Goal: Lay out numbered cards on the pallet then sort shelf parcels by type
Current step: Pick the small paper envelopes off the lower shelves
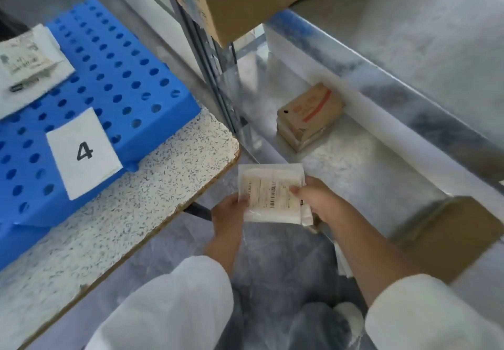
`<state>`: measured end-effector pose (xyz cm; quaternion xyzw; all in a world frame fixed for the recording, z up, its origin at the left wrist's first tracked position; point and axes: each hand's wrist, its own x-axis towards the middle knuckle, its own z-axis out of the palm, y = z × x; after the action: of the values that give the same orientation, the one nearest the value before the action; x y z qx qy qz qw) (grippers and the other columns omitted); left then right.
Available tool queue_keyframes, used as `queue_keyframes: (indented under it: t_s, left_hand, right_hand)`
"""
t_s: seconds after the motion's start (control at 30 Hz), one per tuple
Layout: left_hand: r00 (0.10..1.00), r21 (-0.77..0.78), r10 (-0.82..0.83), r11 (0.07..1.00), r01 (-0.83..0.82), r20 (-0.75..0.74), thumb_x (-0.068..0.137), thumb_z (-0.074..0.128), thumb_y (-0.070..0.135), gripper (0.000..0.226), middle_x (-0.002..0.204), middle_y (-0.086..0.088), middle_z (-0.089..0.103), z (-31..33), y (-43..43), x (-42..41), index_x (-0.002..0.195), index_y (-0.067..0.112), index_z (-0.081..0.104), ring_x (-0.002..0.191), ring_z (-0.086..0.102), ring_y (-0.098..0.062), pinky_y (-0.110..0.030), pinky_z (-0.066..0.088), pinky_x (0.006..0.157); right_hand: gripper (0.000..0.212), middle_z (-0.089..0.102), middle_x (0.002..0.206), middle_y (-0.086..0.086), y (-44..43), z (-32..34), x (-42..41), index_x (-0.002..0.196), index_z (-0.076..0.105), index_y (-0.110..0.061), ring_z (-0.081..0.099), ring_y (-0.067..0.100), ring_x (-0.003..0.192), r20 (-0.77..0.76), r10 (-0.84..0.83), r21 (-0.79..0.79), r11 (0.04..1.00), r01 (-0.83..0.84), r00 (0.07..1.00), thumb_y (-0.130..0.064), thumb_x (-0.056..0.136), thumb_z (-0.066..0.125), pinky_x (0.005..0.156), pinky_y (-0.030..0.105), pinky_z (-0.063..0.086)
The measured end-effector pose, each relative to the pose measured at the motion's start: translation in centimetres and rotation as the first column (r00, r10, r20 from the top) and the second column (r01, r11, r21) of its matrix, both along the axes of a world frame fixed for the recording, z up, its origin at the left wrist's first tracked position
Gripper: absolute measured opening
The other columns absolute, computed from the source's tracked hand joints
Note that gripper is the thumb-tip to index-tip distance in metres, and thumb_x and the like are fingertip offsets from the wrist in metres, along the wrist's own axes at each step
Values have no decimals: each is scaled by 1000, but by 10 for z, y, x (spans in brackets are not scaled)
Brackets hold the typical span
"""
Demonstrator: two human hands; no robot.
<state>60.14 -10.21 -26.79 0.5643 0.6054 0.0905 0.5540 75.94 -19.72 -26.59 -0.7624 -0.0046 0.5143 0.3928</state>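
Hands: I see left hand (227, 214) and right hand (317, 199) both pinching one flat white parcel (272, 194), held between them.
Left of hands: worktop (169, 178) corner close by, carrying blue pallet (120, 77); card 4 (83, 153) and bagged parcel (30, 63) lie on it.
Beyond hands: shelf upright (218, 77); small carton (309, 115) on shelf (354, 164).
Right of hands: brown box (447, 238), blurred.

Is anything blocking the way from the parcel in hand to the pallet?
Nothing visible. The left hand and right hand hold the white parcel off the table corner; the blue pallet lies beyond it, card 4 nearest.
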Motion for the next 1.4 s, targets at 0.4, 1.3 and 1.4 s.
queue_keyframes:
  t_s: [0.4,1.3,1.4]
  left_hand:
    - [926,-39,-373,928,371,-55,95,58,28,32,114,-7,69,136,-22,-3,116,7,68,102,64,-23,-26,48,85]
    - [922,234,-52,971,-42,383,92,63,24,12,89,10,75,390,11,-171,91,25,75,87,69,-6,-22,53,82]
    - [920,242,-20,967,-82,392,93,62,24,14,91,7,75,406,27,-191,93,20,76,89,70,-9,-20,52,79]
  right_hand:
    - [27,65,120,13,-68,131,-28,121,57,-7,63,30,108,-1,-204,-112,973,203,979,-13,95,59,95,46,50]
    - [46,63,123,5,37,386,-125,133,43,-20,63,25,108,173,113,351,921,-168,978,-18,92,61,94,50,51]
    - [48,62,125,5,71,410,-137,134,47,-21,64,25,107,250,185,370,889,-271,950,-20,90,64,93,51,52]
